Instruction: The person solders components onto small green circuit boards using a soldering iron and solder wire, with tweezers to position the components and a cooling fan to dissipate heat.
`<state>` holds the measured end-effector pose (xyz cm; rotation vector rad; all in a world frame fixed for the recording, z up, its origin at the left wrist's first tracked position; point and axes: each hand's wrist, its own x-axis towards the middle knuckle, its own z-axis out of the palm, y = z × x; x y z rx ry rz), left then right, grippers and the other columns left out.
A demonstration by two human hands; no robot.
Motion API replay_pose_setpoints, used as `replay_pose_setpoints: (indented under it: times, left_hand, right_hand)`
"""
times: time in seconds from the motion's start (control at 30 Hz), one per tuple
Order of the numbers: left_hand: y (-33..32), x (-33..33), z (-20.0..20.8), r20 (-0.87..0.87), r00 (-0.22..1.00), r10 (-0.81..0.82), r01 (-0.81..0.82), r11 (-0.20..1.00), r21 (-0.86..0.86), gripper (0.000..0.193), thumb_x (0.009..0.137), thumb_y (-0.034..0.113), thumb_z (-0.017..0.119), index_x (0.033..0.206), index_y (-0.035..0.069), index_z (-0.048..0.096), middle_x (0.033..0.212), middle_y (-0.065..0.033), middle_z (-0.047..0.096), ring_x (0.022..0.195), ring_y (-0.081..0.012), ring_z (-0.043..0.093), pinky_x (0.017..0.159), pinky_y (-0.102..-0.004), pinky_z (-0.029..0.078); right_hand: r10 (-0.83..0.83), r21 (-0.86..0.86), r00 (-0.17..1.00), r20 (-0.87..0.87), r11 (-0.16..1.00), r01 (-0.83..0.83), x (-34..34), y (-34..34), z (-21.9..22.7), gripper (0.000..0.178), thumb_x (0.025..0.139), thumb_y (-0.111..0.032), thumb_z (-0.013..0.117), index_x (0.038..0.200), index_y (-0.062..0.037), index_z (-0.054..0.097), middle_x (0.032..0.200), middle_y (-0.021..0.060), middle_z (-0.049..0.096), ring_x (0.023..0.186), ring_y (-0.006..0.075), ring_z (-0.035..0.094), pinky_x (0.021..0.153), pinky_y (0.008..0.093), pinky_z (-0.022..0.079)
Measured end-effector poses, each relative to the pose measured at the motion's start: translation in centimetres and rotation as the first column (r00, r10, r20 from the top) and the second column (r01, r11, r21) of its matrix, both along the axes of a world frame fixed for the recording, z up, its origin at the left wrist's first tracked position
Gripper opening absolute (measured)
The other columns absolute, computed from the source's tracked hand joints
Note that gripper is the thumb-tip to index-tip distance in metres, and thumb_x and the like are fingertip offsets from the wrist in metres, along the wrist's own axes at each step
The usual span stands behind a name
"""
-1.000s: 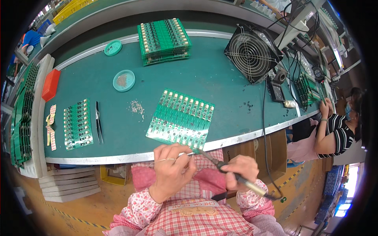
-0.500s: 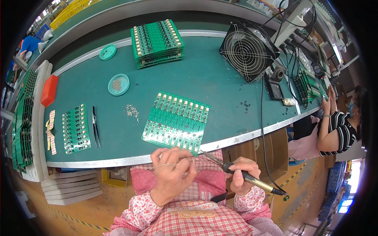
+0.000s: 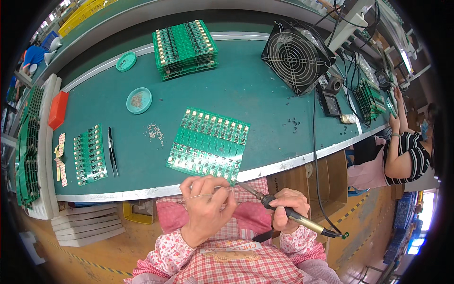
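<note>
Green circuit board panel (image 3: 208, 144) lies flat on the green bench (image 3: 265, 94), its near edge at the bench's metal lip, just beyond the hands. Left hand (image 3: 208, 208) is pinched shut on a thin strand of solder wire (image 3: 198, 196), held over the lap just below the panel's near edge. Right hand (image 3: 287, 207) is wrapped tight around the handle of a soldering iron (image 3: 283, 213); the iron's tip points left toward the left fingertips and the wire end, close to the panel's near right corner.

Left of the panel: loose small parts (image 3: 155, 132), black tweezers (image 3: 112, 151), a narrow board strip (image 3: 89, 155). Farther: a round teal dish (image 3: 139, 100), a stack of green boards (image 3: 185, 47). Far right: a black fan (image 3: 294, 57). At the right rim, another person's arm in a striped sleeve (image 3: 406, 156).
</note>
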<state>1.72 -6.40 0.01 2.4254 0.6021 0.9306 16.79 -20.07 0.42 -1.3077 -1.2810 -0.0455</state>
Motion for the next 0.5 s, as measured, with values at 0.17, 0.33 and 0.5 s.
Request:
replay_pose_setpoints:
  times: [0.17, 0.33, 0.5]
  left_hand:
    - [-0.1, 0.1, 0.0, -0.005, 1.0, 0.011, -0.011, 1.0, 0.008, 0.018, 0.07, 0.004, 0.074, 0.072, 0.01, 0.057, 0.094, -0.0003, 0.064, 0.091, -0.022, 0.059, 0.091, -0.0418, 0.035]
    - [0.0, 0.1, -0.1, -0.003, 1.0, 0.013, -0.013, 1.0, 0.012, 0.019, 0.071, 0.005, 0.075, 0.072, 0.01, 0.057, 0.093, 0.0, 0.064, 0.089, -0.0218, 0.058, 0.089, -0.0415, 0.035]
    - [0.2, 0.1, -0.2, 0.007, 1.0, -0.003, 0.003, 1.0, 0.017, 0.018, 0.071, 0.005, 0.074, 0.072, 0.01, 0.057, 0.093, -0.0002, 0.065, 0.089, -0.0215, 0.059, 0.089, -0.0414, 0.035]
  right_hand:
    - [0.006, -0.009, 1.0, 0.023, 1.0, -0.006, -0.1, 0.3, 0.1, 0.007, 0.083, -0.003, 0.064, 0.089, 0.0005, 0.063, 0.058, 0.0049, 0.063, 0.045, 0.0164, 0.059, 0.044, 0.0284, 0.047]
    - [0.077, -0.013, 0.987, 0.141, 0.997, -0.076, 0.5, 0.4, 0.2, 0.009, 0.08, -0.003, 0.067, 0.088, -0.0026, 0.064, 0.059, 0.0041, 0.06, 0.049, 0.0181, 0.061, 0.047, 0.0294, 0.048]
    - [0.101, -0.105, 0.948, 0.303, 0.992, -0.072, 1.0, -0.2, 0.6, 0.011, 0.082, -0.014, 0.065, 0.084, -0.003, 0.065, 0.061, 0.0058, 0.062, 0.051, 0.0207, 0.063, 0.049, 0.0318, 0.052]
